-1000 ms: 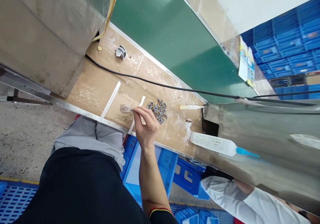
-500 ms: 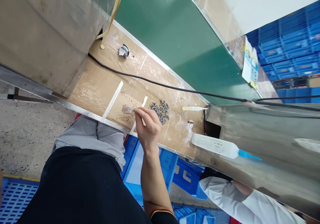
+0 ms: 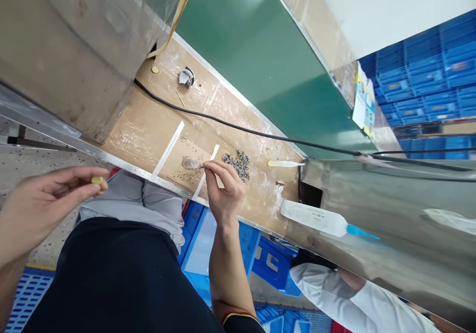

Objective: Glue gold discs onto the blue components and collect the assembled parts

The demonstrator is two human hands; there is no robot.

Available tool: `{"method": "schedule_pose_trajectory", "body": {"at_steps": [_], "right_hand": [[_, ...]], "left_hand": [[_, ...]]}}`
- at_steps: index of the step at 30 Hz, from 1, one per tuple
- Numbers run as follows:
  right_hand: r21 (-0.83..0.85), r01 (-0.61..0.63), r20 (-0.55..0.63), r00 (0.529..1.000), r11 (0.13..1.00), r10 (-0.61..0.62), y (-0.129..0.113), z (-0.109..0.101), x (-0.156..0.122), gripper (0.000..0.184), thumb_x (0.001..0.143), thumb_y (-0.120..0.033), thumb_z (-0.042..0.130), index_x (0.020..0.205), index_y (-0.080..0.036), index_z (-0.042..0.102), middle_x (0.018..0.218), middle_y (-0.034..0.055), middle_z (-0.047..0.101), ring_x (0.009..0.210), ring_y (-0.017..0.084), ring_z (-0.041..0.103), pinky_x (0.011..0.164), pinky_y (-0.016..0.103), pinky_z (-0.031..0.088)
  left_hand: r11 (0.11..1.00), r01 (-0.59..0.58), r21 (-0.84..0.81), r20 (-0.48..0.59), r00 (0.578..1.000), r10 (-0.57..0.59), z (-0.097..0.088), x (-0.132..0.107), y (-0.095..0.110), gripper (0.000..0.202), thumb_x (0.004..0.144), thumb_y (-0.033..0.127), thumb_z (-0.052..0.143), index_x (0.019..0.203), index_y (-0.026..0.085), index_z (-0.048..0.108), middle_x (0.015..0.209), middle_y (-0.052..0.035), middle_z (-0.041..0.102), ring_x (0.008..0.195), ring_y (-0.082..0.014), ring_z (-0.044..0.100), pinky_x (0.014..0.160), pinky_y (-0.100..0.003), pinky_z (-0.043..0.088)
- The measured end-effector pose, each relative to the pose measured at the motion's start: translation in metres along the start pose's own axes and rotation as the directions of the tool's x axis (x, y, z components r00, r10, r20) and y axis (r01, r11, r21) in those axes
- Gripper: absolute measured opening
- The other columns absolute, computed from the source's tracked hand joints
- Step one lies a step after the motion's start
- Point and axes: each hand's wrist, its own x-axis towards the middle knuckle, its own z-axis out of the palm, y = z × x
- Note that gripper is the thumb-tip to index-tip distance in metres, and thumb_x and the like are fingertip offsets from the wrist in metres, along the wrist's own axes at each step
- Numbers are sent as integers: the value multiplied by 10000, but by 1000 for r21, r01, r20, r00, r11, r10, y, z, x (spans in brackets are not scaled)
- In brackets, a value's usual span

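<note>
My left hand (image 3: 55,196) is closed at the left, thumb and fingers pinching a small round yellow piece (image 3: 97,180). Over the cardboard-covered bench top, my right hand (image 3: 227,188) is closed in a pinch on a small bluish part (image 3: 202,166), mostly covered by the fingertips. Just left of those fingertips lies a translucent blob (image 3: 191,162), its exact kind unclear. Tiny dark bits (image 3: 188,175) are scattered on the cardboard around it. Beyond the right hand is a pile of small blue and brass-coloured metal parts (image 3: 240,165).
A black cable (image 3: 230,126) crosses the bench. White tape strips (image 3: 168,149) mark the cardboard. To the right lie a white bottle with a blue nozzle (image 3: 314,218) and a pale slim tool (image 3: 284,164). Blue crates (image 3: 238,244) stand below; a co-worker's white sleeve (image 3: 386,298) shows lower right.
My left hand has come into view from the left with the yellow piece. My right hand has shifted slightly right, its pinch still beside the translucent blob.
</note>
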Motion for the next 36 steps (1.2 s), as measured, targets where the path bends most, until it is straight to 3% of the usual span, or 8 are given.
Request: {"method": "schedule_pose_trajectory", "body": {"at_steps": [2,4,8,15,21,26,31,36], "right_hand": [[0,-3,3,1000,1000,3,0,0,0,168,1155,-243,727,1160,-293,887,1148,64,896,1069,247,869,1000,427,709],[6,7,2,1000,1000,-7,0,1,1,169,1151,-228,733,1159,-292,889,1148,61,898,1072,244,871,994,414,705],[9,22,9,1000,1000,-22,1,4,1,195,1145,-196,732,1175,-303,892,1158,57,898,1086,246,869,1000,416,698],[37,49,4,999,998,-49,5,4,-1,238,1127,-139,735,1196,-308,888,1156,52,892,1073,235,857,981,401,680],[-6,85,-40,996,996,-85,3,5,-1,242,1120,-121,737,1207,-298,878,1143,57,886,1051,236,849,957,405,673],[-59,109,-33,993,992,-111,1,6,-1,237,1118,-115,735,1199,-293,869,1120,55,880,1023,230,838,923,399,670],[-66,108,-97,989,992,-114,3,10,-3,235,1115,-118,744,1215,-295,862,1122,57,877,1029,234,843,925,402,674],[-116,98,-106,988,988,-111,4,14,-6,232,1135,-148,717,1223,-303,865,1108,61,876,1023,243,844,920,420,682]], "left_hand": [[997,73,32,232,970,-78,8,-2,1,685,848,806,932,1277,271,930,1161,-65,929,1005,-291,920,909,-426,774],[991,133,23,339,932,-133,13,-2,5,561,912,706,915,1308,309,923,1219,-72,926,1078,-270,917,949,-333,758],[988,155,-27,352,926,-135,19,0,9,489,911,646,931,1267,311,929,1159,-62,930,1051,-244,912,961,-285,745],[988,149,-44,381,916,-121,23,3,3,428,1037,638,834,1262,283,917,1084,-49,921,1018,-235,891,1003,-336,720],[991,100,-87,429,902,-53,34,3,5,344,1093,557,788,1102,237,913,977,-39,889,875,-201,833,858,-289,679],[988,79,-135,446,895,-11,44,0,5,285,1092,499,798,1167,252,919,874,-20,845,787,-172,770,789,-267,652],[976,64,-207,472,881,42,63,-1,8,330,1069,537,831,1237,269,926,964,-50,885,850,-191,825,838,-274,693],[938,148,-315,535,844,46,82,-1,19,420,1008,542,926,1319,260,909,1073,-76,912,976,-224,872,919,-306,746]]}}
